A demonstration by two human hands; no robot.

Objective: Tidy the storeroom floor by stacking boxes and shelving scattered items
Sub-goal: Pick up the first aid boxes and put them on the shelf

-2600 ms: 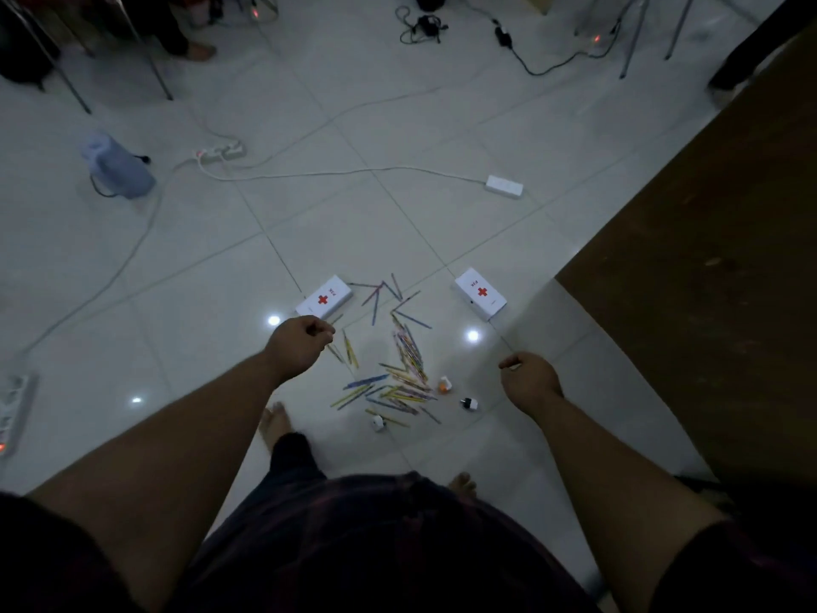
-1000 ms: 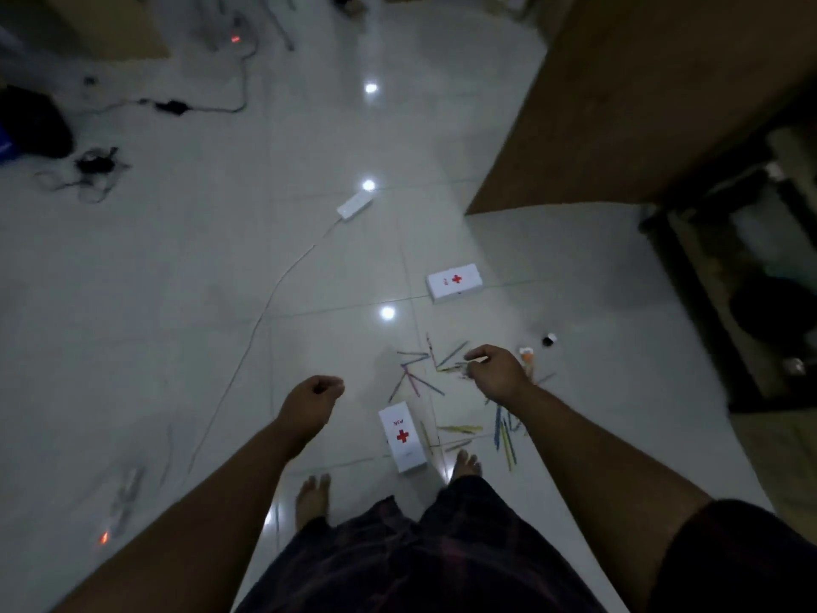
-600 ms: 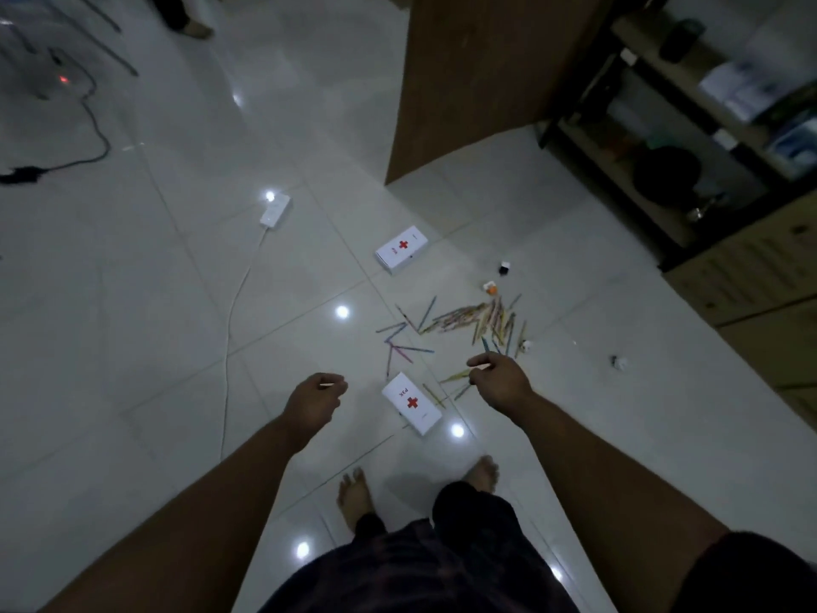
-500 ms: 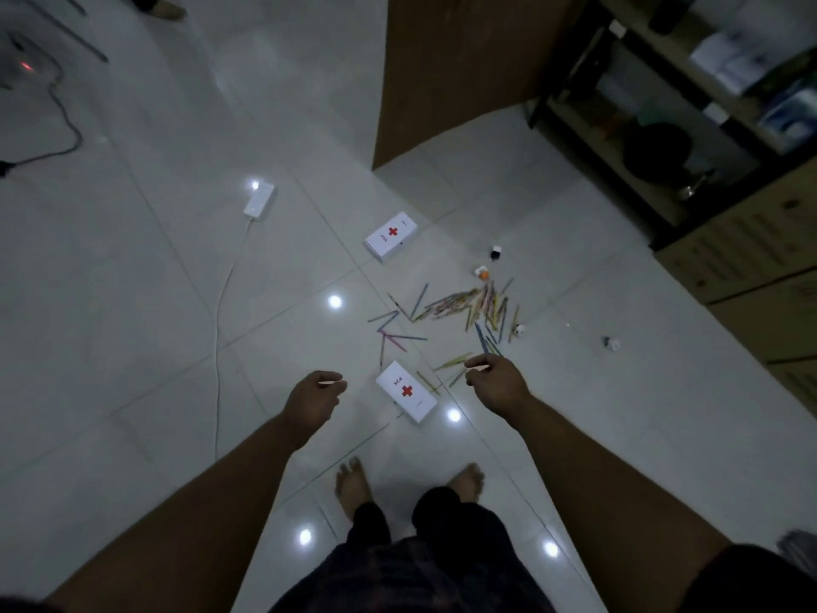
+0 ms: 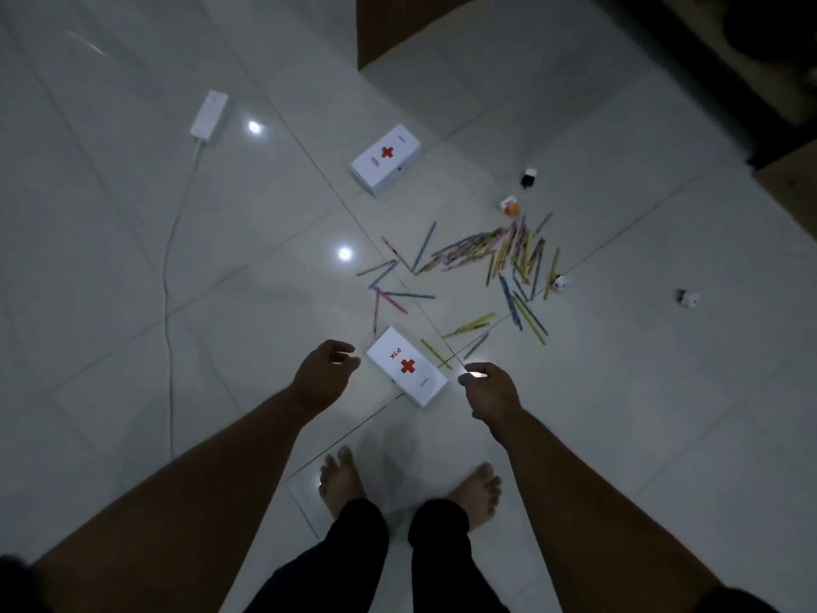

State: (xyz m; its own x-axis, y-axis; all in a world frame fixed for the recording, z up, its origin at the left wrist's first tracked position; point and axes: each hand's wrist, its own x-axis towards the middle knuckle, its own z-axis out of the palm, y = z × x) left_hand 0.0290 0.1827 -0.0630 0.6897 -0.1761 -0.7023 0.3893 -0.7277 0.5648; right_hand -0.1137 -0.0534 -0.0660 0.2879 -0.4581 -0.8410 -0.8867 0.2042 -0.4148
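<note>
Glossy white tiled floor (image 5: 110, 223), dim light. White power strip (image 5: 209, 113) at 10 o'clock, its thin cable (image 5: 167, 276) trailing down toward 8 o'clock. Two ceiling-light glints (image 5: 344, 253) on the tiles near centre and 11 o'clock. Brown wooden panel (image 5: 398, 24) at 12 o'clock. Dark shelf unit (image 5: 751, 59) at 1 o'clock, contents unreadable.

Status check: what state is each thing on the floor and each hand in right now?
Near first-aid box: closed, lying flat.
Far first-aid box: closed, lying flat.
Coloured sticks: scattered loose.
Small cubes: scattered, apart.
Left hand: fingers curled, grip unclear.
Right hand: fingers curled, grip unclear.
</note>
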